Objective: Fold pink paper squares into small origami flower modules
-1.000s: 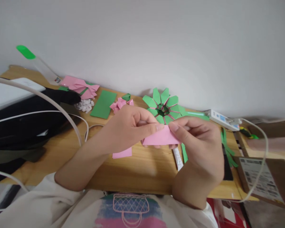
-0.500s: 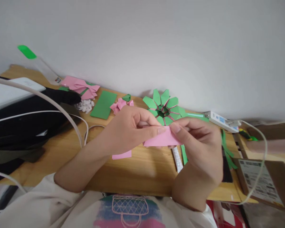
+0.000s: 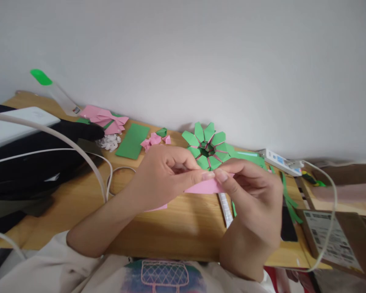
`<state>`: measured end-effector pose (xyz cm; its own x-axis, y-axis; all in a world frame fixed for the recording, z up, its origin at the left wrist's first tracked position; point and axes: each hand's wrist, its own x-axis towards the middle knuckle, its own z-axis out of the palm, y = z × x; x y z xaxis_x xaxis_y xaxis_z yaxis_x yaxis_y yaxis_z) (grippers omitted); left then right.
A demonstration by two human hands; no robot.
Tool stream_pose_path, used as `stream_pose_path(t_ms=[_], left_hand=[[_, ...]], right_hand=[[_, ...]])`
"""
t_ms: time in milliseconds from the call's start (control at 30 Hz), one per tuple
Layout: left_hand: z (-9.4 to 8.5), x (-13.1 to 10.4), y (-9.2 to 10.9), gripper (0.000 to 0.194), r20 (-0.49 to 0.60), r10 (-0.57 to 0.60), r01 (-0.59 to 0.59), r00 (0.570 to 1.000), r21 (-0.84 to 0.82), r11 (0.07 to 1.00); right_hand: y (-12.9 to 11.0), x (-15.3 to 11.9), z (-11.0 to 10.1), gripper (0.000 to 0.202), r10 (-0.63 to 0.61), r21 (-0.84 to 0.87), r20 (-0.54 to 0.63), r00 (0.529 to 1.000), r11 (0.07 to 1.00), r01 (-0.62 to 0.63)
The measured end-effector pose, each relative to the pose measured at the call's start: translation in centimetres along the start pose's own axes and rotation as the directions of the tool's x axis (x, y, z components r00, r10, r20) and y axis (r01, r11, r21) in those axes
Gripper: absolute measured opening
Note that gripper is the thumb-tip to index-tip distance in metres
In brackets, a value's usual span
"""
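A folded piece of pink paper is held above the table between both hands. My left hand pinches its upper edge between thumb and curled fingers. From the other side my right hand grips it the same way, thumb close to the left thumb. Fingers cover part of the paper. Just beyond the hands stands a green folded-paper ring with petal-like points. Another sheet of pink paper lies on the table, partly hidden under my left forearm.
On the wooden table lie green paper, pink paper scraps and folded pink pieces. A white tube rests near my right wrist. Cables cross the left side; a power strip sits right, a cardboard box beyond the edge.
The view has tilted slightly, so the scene sits lower. My right hand has slid a little along the pink paper toward the left thumb; both hands still hold it.
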<state>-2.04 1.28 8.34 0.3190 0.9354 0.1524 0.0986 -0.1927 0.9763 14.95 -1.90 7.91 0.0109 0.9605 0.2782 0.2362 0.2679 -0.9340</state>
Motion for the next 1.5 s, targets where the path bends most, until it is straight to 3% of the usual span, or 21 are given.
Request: stream_pose_path(t_ms=[233,567,700,833,900,1000,1067,1133,1200,1367,1500], left_hand=[[-0.2,0.4,0.2,0.019,0.073,0.037,-0.042,0.997,0.067,0.997],[0.0,0.3,0.2,0.021,-0.023,0.145,-0.143,0.989,0.09,0.986],[0.5,0.4,-0.1,0.016,-0.04,0.062,-0.064,0.997,-0.071,0.995],[0.6,0.6,-0.6,0.004,0.07,-0.081,0.098,0.994,-0.284,0.954],[0.4,0.6,-0.8,0.004,0.124,-0.107,0.146,0.987,-0.372,0.917],[0.0,0.7,-0.8,0.006,0.236,-0.123,0.227,0.964,-0.483,0.845],[-0.3,0.6,-0.7,0.008,0.312,-0.128,0.283,0.941,-0.525,0.802],[-0.5,0.6,-0.5,0.008,0.362,-0.136,0.327,0.922,-0.544,0.773],[-0.5,0.6,-0.4,0.009,0.385,-0.148,0.352,0.911,-0.541,0.763],[-0.5,0.3,-0.2,0.008,0.392,-0.138,0.333,0.909,-0.488,0.807],[-0.5,-0.1,0.1,0.005,0.373,-0.099,0.264,0.922,-0.421,0.868]], right_hand=[[0.2,-0.1,-0.3,0.008,0.0,-0.032,-0.034,0.999,1.0,-0.001],[0.7,0.3,0.2,0.006,-0.012,0.109,-0.08,0.997,0.994,0.021],[0.9,0.1,0.7,0.01,-0.051,0.13,-0.157,0.986,0.989,0.072],[1.1,0.3,1.0,0.008,-0.073,0.149,-0.25,0.966,0.982,0.113],[1.0,0.5,0.6,0.006,-0.088,0.165,-0.198,0.976,0.979,0.122],[0.6,0.6,-0.9,0.035,-0.216,0.231,0.051,0.975,0.952,0.199],[0.3,0.8,-2.0,0.048,-0.346,0.223,0.234,0.909,0.929,0.296],[0.1,1.0,-2.7,0.044,-0.423,0.163,0.361,0.831,0.906,0.39],[0.0,1.2,-2.9,0.037,-0.437,0.112,0.396,0.808,0.896,0.43],[0.0,1.3,-2.2,0.019,-0.423,0.135,0.314,0.85,0.906,0.401],[-0.2,1.3,-1.9,0.014,-0.399,0.183,0.315,0.861,0.916,0.357]])
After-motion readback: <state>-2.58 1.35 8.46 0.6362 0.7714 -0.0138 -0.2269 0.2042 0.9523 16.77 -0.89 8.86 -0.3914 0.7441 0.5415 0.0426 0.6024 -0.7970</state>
